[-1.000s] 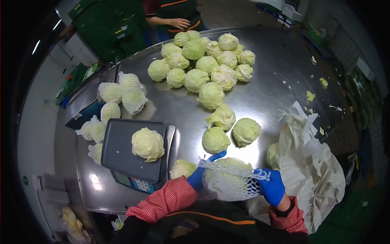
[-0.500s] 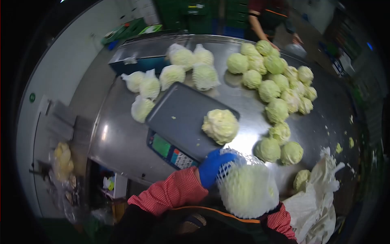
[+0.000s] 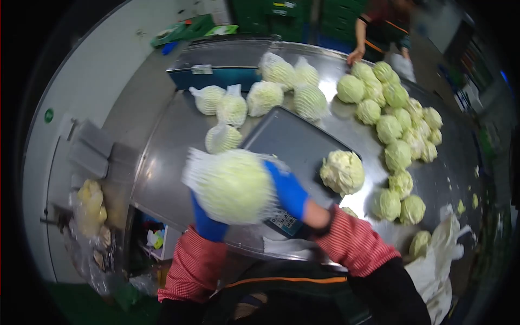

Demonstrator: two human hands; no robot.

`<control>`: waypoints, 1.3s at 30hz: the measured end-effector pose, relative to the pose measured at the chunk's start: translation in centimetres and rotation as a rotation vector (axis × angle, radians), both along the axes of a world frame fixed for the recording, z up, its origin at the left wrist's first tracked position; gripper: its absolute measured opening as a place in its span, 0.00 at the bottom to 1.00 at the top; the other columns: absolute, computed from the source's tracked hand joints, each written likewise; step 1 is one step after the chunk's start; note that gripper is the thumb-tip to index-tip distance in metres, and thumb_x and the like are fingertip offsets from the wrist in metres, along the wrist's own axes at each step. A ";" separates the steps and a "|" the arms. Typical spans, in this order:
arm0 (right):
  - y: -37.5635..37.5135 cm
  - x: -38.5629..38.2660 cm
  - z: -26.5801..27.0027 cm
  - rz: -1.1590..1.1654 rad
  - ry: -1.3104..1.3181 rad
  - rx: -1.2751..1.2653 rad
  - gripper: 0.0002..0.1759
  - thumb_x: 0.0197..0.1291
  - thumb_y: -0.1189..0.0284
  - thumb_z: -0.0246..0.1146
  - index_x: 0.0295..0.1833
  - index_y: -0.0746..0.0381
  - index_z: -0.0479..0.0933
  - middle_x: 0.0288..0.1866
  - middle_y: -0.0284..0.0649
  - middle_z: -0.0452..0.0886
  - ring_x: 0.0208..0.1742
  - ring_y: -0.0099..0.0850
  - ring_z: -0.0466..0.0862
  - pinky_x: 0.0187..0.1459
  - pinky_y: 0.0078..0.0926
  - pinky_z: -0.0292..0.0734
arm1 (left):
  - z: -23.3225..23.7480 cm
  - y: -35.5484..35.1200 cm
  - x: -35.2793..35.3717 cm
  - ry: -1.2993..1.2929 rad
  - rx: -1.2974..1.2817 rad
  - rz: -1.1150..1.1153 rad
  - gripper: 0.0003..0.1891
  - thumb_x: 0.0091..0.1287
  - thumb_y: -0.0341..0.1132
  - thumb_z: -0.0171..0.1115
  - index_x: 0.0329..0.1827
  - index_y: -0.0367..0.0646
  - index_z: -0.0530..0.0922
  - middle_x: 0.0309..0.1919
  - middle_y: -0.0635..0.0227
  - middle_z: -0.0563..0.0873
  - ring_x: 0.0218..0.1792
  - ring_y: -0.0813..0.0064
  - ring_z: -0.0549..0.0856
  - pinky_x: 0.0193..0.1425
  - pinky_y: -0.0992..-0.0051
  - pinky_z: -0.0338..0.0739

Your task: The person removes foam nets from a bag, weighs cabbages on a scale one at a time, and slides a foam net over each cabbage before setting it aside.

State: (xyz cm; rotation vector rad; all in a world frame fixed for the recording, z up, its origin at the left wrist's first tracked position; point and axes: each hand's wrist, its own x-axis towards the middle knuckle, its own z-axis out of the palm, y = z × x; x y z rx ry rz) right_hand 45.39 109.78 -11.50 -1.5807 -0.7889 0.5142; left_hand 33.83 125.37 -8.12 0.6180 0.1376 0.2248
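Observation:
Between my two blue-gloved hands I hold a cabbage covered in a white foam net, raised above the steel table. My left hand grips it from below at the left; most of its fingers are behind the cabbage. My right hand presses on its right side, fingers partly hidden. Just beyond is a grey weighing scale with a bare cabbage on its plate. The scale's keypad shows partly beneath my right hand, and its display is hidden.
Several netted cabbages rest at the back left, beside a blue-sided metal box. Several bare cabbages are heaped on the right. A white sack lies front right, and a white strip near the front edge. Another person stands behind the table.
The netted cabbage has moved from close to my body on the right, up and leftward past the scale's front. My right hand, hidden before, now shows. The view has shifted a little.

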 end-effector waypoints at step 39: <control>-37.9 -2.1 -2.9 -0.840 -0.099 -1.099 0.50 0.38 0.45 0.71 0.65 0.60 0.65 0.60 0.52 0.69 0.58 0.48 0.72 0.56 0.41 0.69 | -11.6 1.7 8.5 0.436 1.529 0.237 0.32 0.69 0.43 0.54 0.72 0.39 0.54 0.69 0.57 0.61 0.66 0.65 0.65 0.69 0.70 0.58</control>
